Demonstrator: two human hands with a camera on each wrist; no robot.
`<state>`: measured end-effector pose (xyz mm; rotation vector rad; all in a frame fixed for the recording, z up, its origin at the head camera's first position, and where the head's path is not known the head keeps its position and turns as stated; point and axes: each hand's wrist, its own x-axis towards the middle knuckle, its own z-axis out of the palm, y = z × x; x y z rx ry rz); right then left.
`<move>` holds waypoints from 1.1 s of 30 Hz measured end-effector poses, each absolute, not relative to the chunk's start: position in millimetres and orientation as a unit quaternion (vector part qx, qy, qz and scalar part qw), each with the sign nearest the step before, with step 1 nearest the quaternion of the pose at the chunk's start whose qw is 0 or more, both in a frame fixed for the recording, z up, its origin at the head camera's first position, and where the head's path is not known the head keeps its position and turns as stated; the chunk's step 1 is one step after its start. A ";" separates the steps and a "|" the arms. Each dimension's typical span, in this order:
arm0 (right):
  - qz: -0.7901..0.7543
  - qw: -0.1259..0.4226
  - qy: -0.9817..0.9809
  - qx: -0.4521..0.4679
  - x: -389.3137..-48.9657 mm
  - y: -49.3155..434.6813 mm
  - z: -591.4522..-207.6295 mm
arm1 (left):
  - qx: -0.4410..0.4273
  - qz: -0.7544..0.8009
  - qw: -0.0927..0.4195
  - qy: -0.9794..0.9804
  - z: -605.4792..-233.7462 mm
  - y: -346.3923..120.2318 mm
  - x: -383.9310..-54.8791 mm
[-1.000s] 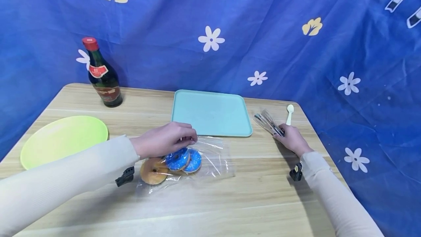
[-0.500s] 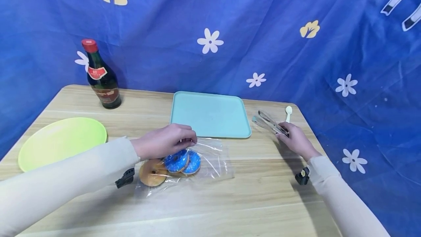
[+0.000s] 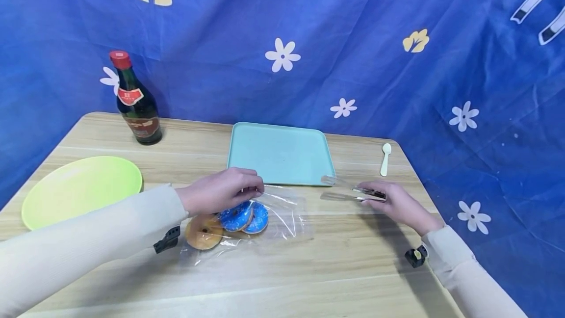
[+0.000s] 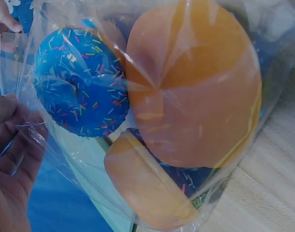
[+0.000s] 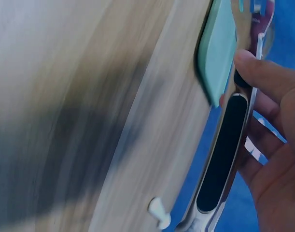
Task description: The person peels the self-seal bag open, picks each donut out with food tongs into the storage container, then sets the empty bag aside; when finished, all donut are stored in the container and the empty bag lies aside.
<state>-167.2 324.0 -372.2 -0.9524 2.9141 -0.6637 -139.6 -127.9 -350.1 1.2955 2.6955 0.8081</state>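
Observation:
My left hand (image 3: 225,191) pinches the edge of a clear plastic bag (image 3: 287,225) lying on the table. Inside the bag are blue-iced donuts with sprinkles (image 4: 82,82) and a plain brown underside of a donut (image 4: 193,92). My right hand (image 3: 399,204) holds a pair of tongs (image 5: 222,154) with black grips and clear ends. Their ends are spread apart and point left, close to the near right corner of the light blue tray (image 3: 282,153). The tongs' rear part is hidden by the hand in the head view.
A white spoon (image 3: 385,160) lies at the far right of the wooden table (image 3: 335,264). On the left is a green plate (image 3: 84,185), with a dark bottle with a red cap (image 3: 141,112) standing behind it. A blue cloth (image 3: 212,38) hangs behind the table.
My right hand has drawn nearer and swung the tongs to point left, their ends spreading wider. The spoon now shows whole. My left hand keeps its place on the bag.

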 end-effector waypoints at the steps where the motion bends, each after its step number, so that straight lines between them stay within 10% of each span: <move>1: -0.213 0.010 0.927 -0.309 -163.8 321.2 -371.4 | 0.419 0.262 0.021 0.869 -350.3 -127.9 -139.7; 33: -0.201 0.083 0.890 -0.400 -140.8 248.0 -368.2 | 0.417 0.267 0.019 0.868 -350.3 -125.3 -138.6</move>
